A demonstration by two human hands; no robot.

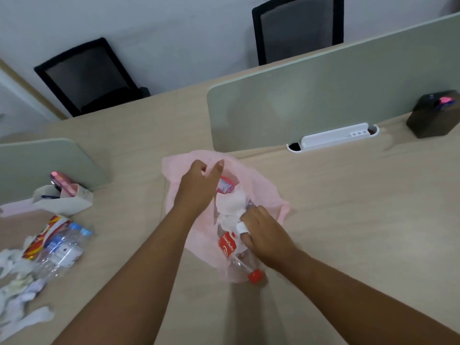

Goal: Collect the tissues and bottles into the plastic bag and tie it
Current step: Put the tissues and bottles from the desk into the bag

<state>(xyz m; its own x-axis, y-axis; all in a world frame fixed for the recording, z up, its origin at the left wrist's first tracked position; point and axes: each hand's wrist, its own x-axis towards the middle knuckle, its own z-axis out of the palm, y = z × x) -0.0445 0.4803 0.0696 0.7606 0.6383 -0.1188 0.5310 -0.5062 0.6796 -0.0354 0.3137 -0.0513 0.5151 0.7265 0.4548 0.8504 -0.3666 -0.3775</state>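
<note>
At the far left of a pale office desk (348, 220), loose tissues (15, 295) lie in a crumpled heap beside clear bottles (62, 247) with blue caps and a red-and-yellow packet (47, 232), well apart from the bag and not yet collected; a white organiser (62, 200) with pens stands just behind them. At centre, the left hand (199, 185) reaches over the far rim of the pink plastic bag (174, 170), thumb and fingers parted, apparently to keep the mouth wide, though whether it pinches the film cannot be told. Inside the bag, a white tissue (231, 205) sits bunched above a red-capped bottle (234, 250), which lies on its side with the cap towards the camera at the bag's near edge. The right hand (263, 235), one finger wrapped in white tape, curls its fingers over the bottle's clear body, seemingly to push it deeper so the load settles before more goes in. The two hands work apart, one at each end of the bag. Beyond them runs a green divider (323, 95) with a white tray (333, 136) at its foot, and a dark box (433, 114) stands at the far right. The tying looks some way off.
</note>
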